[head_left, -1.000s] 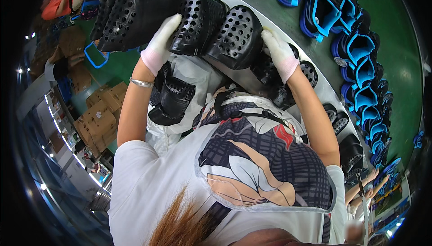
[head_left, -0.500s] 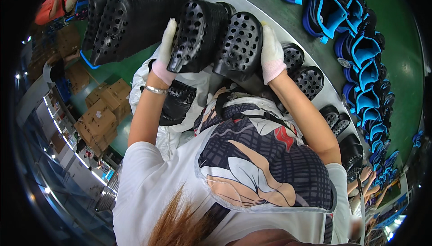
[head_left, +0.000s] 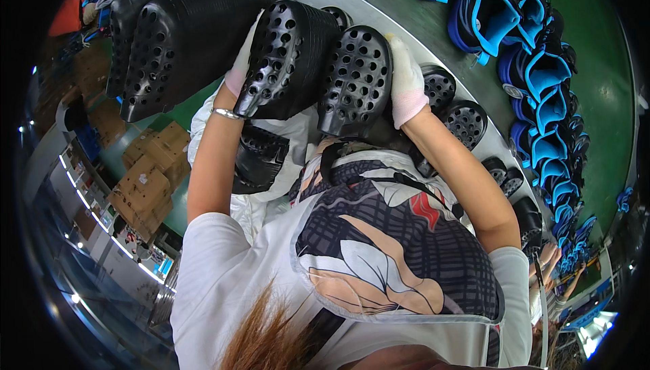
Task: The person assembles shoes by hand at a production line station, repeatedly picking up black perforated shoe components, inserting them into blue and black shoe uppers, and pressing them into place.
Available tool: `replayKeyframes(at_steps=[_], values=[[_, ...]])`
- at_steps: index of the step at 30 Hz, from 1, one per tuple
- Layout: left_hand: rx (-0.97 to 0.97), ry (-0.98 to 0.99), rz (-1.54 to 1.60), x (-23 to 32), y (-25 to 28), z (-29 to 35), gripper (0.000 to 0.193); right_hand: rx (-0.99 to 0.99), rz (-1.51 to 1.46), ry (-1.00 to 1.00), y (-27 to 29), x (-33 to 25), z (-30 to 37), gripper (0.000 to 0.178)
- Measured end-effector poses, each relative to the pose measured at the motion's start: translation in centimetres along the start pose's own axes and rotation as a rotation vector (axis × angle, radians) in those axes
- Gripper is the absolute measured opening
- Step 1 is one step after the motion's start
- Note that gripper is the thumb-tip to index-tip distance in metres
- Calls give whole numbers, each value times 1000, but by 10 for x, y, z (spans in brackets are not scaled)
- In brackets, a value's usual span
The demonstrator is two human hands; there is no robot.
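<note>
Both my hands wear white gloves with pink cuffs. My left hand point(head_left: 244, 67) is at the left side of a black perforated shoe insert point(head_left: 274, 48), its fingers mostly hidden behind it. This insert has a rounded end, round holes over its front and ridged layers behind. Close on its right stands a second black insert point(head_left: 355, 75), also full of holes, with its front toward me. My right hand point(head_left: 407, 79) is closed against that one's right side, its fingertips out of sight. Both inserts are tilted upright in front of my apron.
Long stacks of nested black inserts point(head_left: 196, 35) lie at the left. More inserts point(head_left: 466, 125) are along the curved pale table edge on the right. Beyond it stand rows of black-and-blue shoes point(head_left: 548, 72). Cardboard boxes point(head_left: 142, 187) are at the left; a co-worker's arms point(head_left: 550, 262) show at lower right.
The left insert has moved slightly left, and my left hand has slipped further behind it. The right insert has come a little lower and nearer; my right hand stays at its side.
</note>
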State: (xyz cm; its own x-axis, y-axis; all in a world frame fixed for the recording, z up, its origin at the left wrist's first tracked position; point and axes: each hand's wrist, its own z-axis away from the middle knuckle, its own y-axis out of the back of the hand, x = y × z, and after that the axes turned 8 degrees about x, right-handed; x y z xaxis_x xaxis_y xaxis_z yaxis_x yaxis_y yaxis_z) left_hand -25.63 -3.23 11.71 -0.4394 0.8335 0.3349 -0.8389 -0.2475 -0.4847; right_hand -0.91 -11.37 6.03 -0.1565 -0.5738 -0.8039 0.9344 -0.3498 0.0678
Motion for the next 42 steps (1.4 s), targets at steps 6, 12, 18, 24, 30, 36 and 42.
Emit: replayKeyframes(at_steps=[6, 12, 18, 24, 30, 36, 42], values=[[-212, 131, 145, -22, 57, -18, 47, 8, -195, -114, -1, 0, 3, 50], [-66, 272, 139, -51, 125, -35, 43, -66, -516, -454, 0, -5, 6, 47], [69, 121, -69, -56, 103, -21, 43, -130, -575, -565, 2, -26, 14, 45], [193, 40, -166, -59, 81, -11, 46, -154, -645, -495, 8, 8, 2, 40], [284, -75, -258, -49, 53, 17, 48, -196, -536, -318, 10, 0, 5, 39], [212, -211, -396, -41, -20, 57, 50, -58, -196, 193, 42, -56, 32, 28], [-76, -209, -504, -78, -127, 70, 53, 32, 143, 886, 159, -96, 88, 50]])
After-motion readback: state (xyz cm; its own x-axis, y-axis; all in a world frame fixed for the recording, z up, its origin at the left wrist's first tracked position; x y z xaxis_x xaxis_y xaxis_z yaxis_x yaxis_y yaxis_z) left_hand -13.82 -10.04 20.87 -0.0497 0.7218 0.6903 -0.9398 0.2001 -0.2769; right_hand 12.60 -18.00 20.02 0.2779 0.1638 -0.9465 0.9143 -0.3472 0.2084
